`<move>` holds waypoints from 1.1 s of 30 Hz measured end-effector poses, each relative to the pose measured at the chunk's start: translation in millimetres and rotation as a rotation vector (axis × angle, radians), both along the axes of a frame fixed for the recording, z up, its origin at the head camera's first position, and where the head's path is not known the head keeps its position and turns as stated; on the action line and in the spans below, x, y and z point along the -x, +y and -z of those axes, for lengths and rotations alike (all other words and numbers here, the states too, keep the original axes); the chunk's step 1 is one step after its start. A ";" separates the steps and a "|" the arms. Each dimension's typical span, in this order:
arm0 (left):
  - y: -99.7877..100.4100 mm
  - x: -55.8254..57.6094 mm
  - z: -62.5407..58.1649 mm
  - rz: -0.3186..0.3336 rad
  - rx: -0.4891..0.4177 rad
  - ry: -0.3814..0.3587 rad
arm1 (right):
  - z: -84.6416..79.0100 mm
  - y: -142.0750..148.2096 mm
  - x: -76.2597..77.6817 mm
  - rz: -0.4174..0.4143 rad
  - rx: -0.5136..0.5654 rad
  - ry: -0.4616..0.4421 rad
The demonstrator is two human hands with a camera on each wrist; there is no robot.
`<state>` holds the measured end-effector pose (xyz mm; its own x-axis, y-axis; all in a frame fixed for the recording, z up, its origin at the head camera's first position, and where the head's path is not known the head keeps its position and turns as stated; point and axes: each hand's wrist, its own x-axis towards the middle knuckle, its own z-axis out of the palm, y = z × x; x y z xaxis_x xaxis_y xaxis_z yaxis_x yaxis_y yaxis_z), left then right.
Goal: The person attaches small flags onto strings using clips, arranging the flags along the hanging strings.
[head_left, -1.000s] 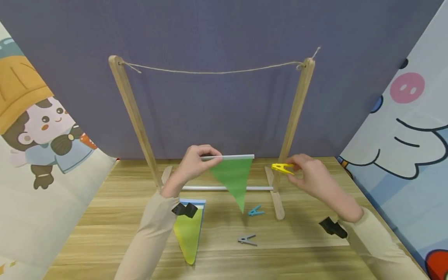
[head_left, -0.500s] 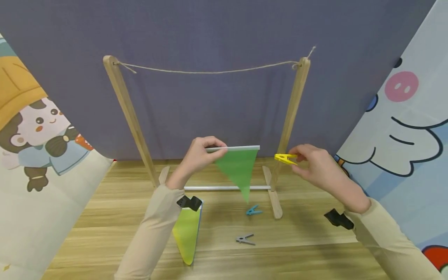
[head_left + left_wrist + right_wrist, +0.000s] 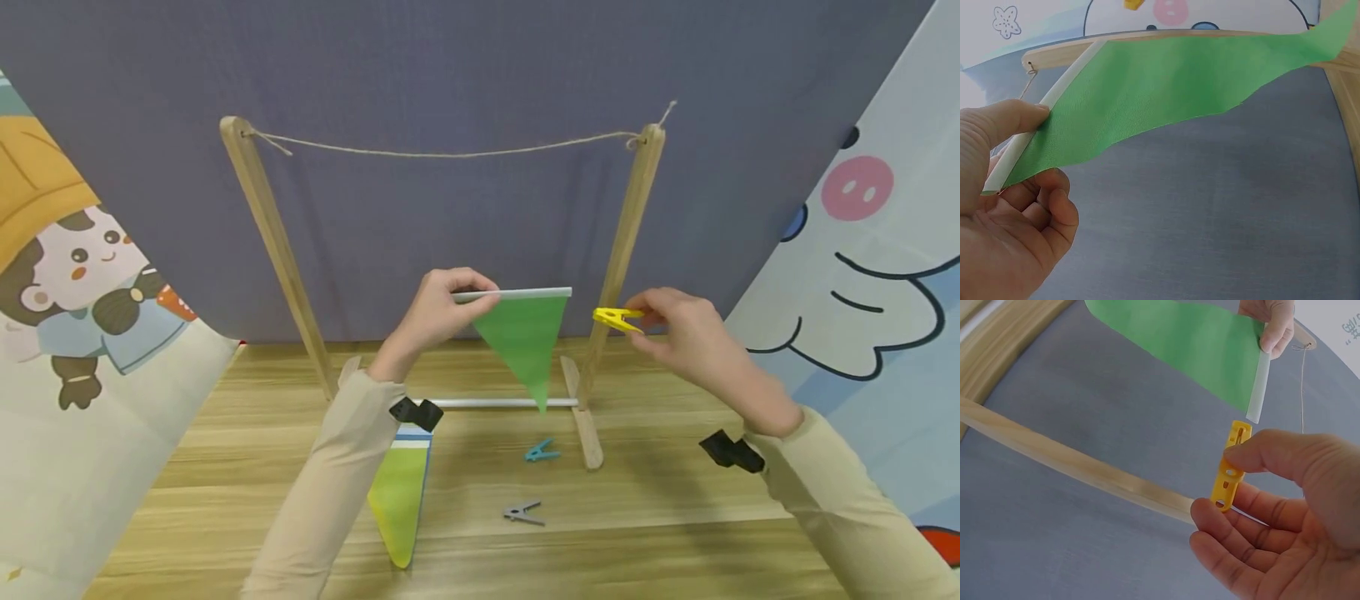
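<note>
A green triangular pennant (image 3: 528, 337) with a white top edge hangs point down from my left hand (image 3: 441, 312), whose thumb and fingers pinch the edge's left end. In the left wrist view the thumb presses on that white strip (image 3: 1060, 87). My right hand (image 3: 686, 337) pinches a yellow clothespin (image 3: 617, 318) by its handle end, its nose toward the pennant. A small gap separates the clothespin from the pennant's free corner. Above both hands, a string (image 3: 450, 155) runs slack between two wooden posts.
The left post (image 3: 277, 242) and right post (image 3: 628, 225) stand on wooden feet joined by a white bar (image 3: 487, 403). On the table (image 3: 600, 542) lie a blue clothespin (image 3: 542, 451), a grey clothespin (image 3: 523, 512) and a yellow-green pennant (image 3: 401, 500), partly covered by the left forearm.
Both hands have risen toward the string and shifted slightly right, carrying the green pennant and the yellow clothespin. The view has shifted a little. Things on the table lie as before.
</note>
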<state>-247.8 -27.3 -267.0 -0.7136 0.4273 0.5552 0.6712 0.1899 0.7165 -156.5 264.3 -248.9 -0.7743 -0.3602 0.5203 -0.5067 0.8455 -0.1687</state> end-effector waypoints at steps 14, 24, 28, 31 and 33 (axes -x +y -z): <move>12.9 9.3 -17.6 -0.022 -0.011 -0.047 | -17.1 -0.1 6.1 -0.015 0.006 0.086; 20.2 18.2 -31.1 -0.048 -0.047 -0.064 | -35.4 -0.3 9.7 -0.018 0.010 0.153; 23.0 21.3 -36.5 -0.057 -0.070 -0.063 | -41.1 -0.2 11.8 -0.027 0.021 0.166; 25.3 23.0 -40.8 -0.065 -0.083 -0.058 | -45.3 -1.0 12.8 -0.027 0.028 0.175; 26.8 24.1 -43.4 -0.068 -0.093 -0.054 | -48.3 -1.6 13.3 -0.025 0.029 0.184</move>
